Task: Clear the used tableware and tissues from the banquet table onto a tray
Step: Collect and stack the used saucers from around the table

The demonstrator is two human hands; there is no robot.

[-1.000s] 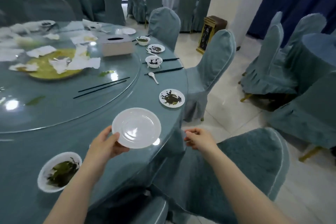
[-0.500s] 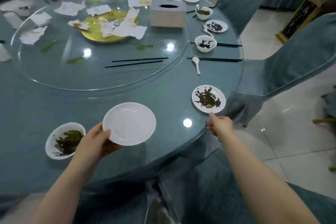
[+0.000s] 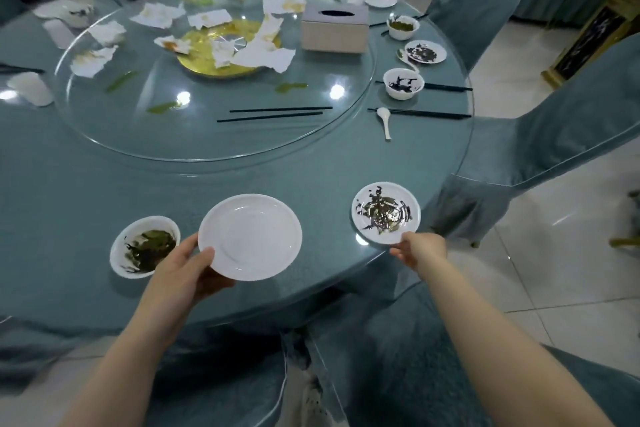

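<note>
**A:** Quick count along the near edge?

**B:** Three pieces: one bowl point(image 3: 144, 246) holding dark green leftovers, one clean white plate point(image 3: 250, 236), and one soiled plate point(image 3: 385, 211) smeared with dark scraps.

**A:** And the hands?

**B:** The left hand point(image 3: 180, 274) grips the clean white plate by its near-left rim, thumb on top, just beside the bowl. The right hand point(image 3: 420, 250) pinches the near rim of the soiled plate, right at the edge of the table point(image 3: 86, 191). Whether it's lifted, I can't tell.

**A:** Further up the right side?

**B:** Two small bowls point(image 3: 403, 83), both with residue. Then one more smeared plate point(image 3: 425, 51), one white spoon point(image 3: 385, 121) and two pairs of black chopsticks point(image 3: 426, 113). A third pair point(image 3: 277, 113) lies on the glass turntable point(image 3: 214, 139).

**A:** What else is on the glass?

**B:** One tissue box point(image 3: 335, 28), one gold dish point(image 3: 207, 66), and stained tissues point(image 3: 263, 54) scattered everywhere, too jumbled to count.

**A:** Any room to move?

**B:** There's open cloth between the turntable rim and the near edge. A covered chair point(image 3: 554, 135) stands close on the right.
</note>
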